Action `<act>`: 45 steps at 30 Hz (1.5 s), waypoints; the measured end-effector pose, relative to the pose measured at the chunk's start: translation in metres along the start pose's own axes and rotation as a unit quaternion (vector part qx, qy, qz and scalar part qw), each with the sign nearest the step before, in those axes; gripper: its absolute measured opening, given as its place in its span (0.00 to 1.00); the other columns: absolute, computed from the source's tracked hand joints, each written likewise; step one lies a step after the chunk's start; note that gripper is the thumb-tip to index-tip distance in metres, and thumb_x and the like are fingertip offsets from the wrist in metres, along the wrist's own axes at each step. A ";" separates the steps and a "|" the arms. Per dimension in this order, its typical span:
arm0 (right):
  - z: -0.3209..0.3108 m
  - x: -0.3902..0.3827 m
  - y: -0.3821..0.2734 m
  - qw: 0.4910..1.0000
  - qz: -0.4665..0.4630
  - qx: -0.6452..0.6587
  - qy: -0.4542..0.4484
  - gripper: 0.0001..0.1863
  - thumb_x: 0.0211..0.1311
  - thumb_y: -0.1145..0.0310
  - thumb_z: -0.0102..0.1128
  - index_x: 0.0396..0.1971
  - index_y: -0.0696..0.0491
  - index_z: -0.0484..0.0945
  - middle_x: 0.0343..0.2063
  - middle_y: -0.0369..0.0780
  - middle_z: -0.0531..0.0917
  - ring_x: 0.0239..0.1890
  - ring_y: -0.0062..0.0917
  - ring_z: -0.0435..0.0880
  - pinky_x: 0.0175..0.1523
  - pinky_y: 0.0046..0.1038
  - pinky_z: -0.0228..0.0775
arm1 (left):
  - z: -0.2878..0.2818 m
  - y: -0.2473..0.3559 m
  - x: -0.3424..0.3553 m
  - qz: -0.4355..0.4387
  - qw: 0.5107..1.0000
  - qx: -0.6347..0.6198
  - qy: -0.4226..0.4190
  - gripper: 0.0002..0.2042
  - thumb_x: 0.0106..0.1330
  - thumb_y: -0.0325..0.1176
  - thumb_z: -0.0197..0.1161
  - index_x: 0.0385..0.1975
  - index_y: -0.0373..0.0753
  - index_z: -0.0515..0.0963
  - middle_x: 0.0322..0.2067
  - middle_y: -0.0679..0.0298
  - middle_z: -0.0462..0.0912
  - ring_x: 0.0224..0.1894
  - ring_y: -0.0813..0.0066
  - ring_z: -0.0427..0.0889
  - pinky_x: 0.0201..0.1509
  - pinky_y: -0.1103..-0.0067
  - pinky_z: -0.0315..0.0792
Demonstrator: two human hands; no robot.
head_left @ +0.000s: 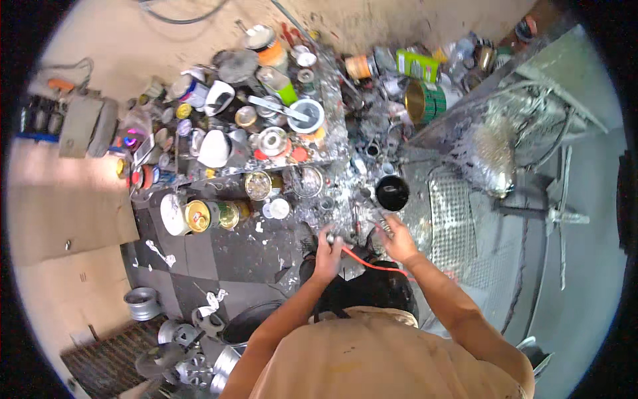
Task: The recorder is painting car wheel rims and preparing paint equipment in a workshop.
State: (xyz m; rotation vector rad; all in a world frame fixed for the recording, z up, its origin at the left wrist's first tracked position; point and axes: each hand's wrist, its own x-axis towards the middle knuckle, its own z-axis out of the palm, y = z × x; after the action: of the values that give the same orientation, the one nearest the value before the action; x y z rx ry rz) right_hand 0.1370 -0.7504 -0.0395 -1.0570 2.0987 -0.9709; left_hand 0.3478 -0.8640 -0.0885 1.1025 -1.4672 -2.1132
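Left hand: the left hand [327,247] is seen clenched around a small grey metal object [330,234], low in the middle of the view; what the object is cannot be told.
Right hand: the right hand [399,241] is closed on a slim metal part [383,226] that sticks out toward the upper left of the fingers; the part is too small to be identified.
Red hose: a thin red hose [369,264] is seen running from beside the left hand, under the right wrist, toward the right.
Black pot: a round black pot [392,193] with a dark inside is set just above the right hand, near but apart from it.
Position of held things: both held objects are kept close together, above a paint-spattered floor [266,249] and just left of a grey mesh panel [452,219].
Workbench: a paint-splashed bench [332,143] is crowded with tins, lids and jars.
Tins: a gold-lidded tin [197,215] lies on its side on the dark floor tiles, left of the hands; a green and gold tin [425,101] lies at the upper right.
White bowl: a white bowl [306,115] with a stirring stick across it stands on the bench.
Wheel rims: silver wheel rims [193,362] are stacked at the lower left.
Clothing: a tan shirt [372,359] fills the lower edge.
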 end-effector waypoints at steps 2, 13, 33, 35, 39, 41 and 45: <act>-0.022 0.006 -0.019 0.996 -0.052 -0.036 0.067 0.28 0.64 0.68 0.64 0.62 0.61 0.72 0.56 0.58 0.78 0.60 0.54 0.76 0.66 0.40 0.67 | 0.023 0.049 0.006 0.022 0.988 -0.136 0.063 0.18 0.81 0.38 0.46 0.66 0.41 0.57 0.35 0.64 0.71 0.27 0.75 0.73 0.38 0.72 0.77; -0.123 0.059 -0.261 0.899 -0.048 0.290 0.325 0.12 0.67 0.70 0.66 0.49 0.54 0.79 0.42 0.36 0.85 0.38 0.20 0.83 0.27 0.25 0.80 | 0.023 0.151 -0.060 0.208 0.933 0.135 -0.259 0.10 0.77 0.34 0.51 0.51 0.38 0.72 0.28 0.54 0.76 0.31 0.65 0.79 0.38 0.68 0.71; -0.044 0.021 -0.307 0.890 0.008 0.355 0.288 0.14 0.64 0.77 0.62 0.50 0.55 0.77 0.47 0.38 0.83 0.48 0.27 0.85 0.32 0.30 0.78 | -0.022 0.189 -0.142 -0.066 0.941 -0.162 -0.290 0.19 0.82 0.49 0.42 0.36 0.43 0.73 0.18 0.76 0.62 0.19 0.85 0.58 0.22 0.82 0.55; -0.038 0.009 -0.301 0.874 0.005 0.391 0.288 0.14 0.64 0.77 0.62 0.49 0.54 0.77 0.46 0.38 0.83 0.45 0.26 0.85 0.32 0.30 0.78 | -0.021 0.183 -0.155 -0.084 0.937 -0.176 -0.289 0.19 0.82 0.49 0.41 0.38 0.42 0.73 0.19 0.74 0.63 0.19 0.84 0.58 0.22 0.82 0.56; -0.045 -0.031 -0.290 0.883 0.034 0.366 0.291 0.16 0.65 0.77 0.58 0.52 0.54 0.75 0.47 0.36 0.83 0.49 0.26 0.85 0.32 0.29 0.78 | -0.004 0.164 -0.175 -0.052 0.949 -0.112 -0.289 0.19 0.82 0.50 0.42 0.40 0.42 0.73 0.20 0.73 0.63 0.20 0.84 0.58 0.23 0.82 0.55; -0.052 -0.053 -0.290 0.890 0.047 0.352 0.286 0.16 0.65 0.77 0.57 0.52 0.54 0.76 0.47 0.36 0.84 0.50 0.26 0.85 0.33 0.29 0.79 | 0.002 0.157 -0.186 -0.080 0.937 -0.127 -0.315 0.18 0.82 0.49 0.42 0.40 0.42 0.72 0.22 0.73 0.65 0.22 0.84 0.61 0.26 0.82 0.59; -0.073 -0.096 -0.278 0.917 0.047 0.283 0.278 0.14 0.65 0.79 0.56 0.50 0.56 0.78 0.46 0.37 0.84 0.48 0.26 0.85 0.33 0.28 0.79 | 0.023 0.148 -0.175 0.112 0.852 0.282 -0.427 0.20 0.81 0.47 0.46 0.45 0.33 0.74 0.34 0.54 0.82 0.37 0.60 0.81 0.44 0.66 0.74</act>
State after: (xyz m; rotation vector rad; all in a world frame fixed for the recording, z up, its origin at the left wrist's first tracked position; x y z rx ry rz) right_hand 0.2458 -0.7608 0.2436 -0.4004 2.0344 -1.8485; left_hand 0.4207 -0.7956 0.1188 0.0112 -2.5752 -2.1345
